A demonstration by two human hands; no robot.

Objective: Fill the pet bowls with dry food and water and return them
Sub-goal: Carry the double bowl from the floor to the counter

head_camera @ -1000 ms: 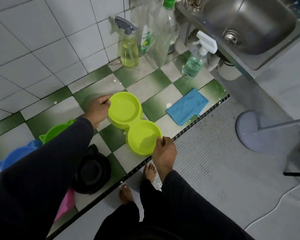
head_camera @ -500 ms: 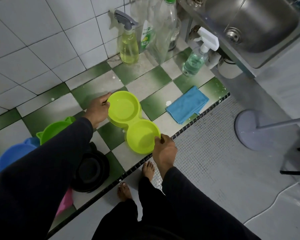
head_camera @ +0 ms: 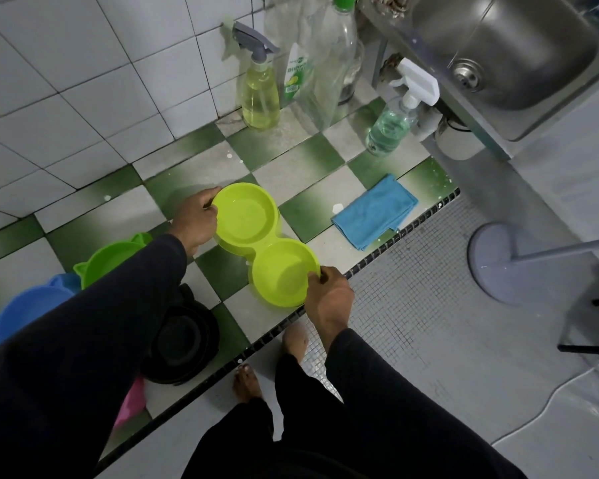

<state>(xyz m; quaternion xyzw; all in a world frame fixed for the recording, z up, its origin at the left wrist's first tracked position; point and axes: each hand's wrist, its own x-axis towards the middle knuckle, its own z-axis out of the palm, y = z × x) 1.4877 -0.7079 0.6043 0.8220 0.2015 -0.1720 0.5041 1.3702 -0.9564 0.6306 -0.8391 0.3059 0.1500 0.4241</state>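
Observation:
A lime-green double pet bowl (head_camera: 263, 243) sits on the green-and-white checkered counter (head_camera: 298, 167). Both of its cups look empty. My left hand (head_camera: 196, 221) grips the rim of the far cup, and my right hand (head_camera: 329, 295) grips the rim of the near cup. Other pet bowls lie to the left, partly hidden by my left sleeve: a green one (head_camera: 108, 257), a blue one (head_camera: 25, 309), a black one (head_camera: 184, 340) and a pink one (head_camera: 132, 402).
A blue cloth (head_camera: 374, 212) lies right of the double bowl. Two spray bottles (head_camera: 260, 88) (head_camera: 391, 126), a soap pouch and a tall clear bottle (head_camera: 329, 60) stand at the back. A steel sink (head_camera: 505, 53) is at the upper right. A round stand base (head_camera: 498, 261) rests on the floor.
The hands keep the same hold on the double bowl; it has shifted very little. The view has drifted slightly.

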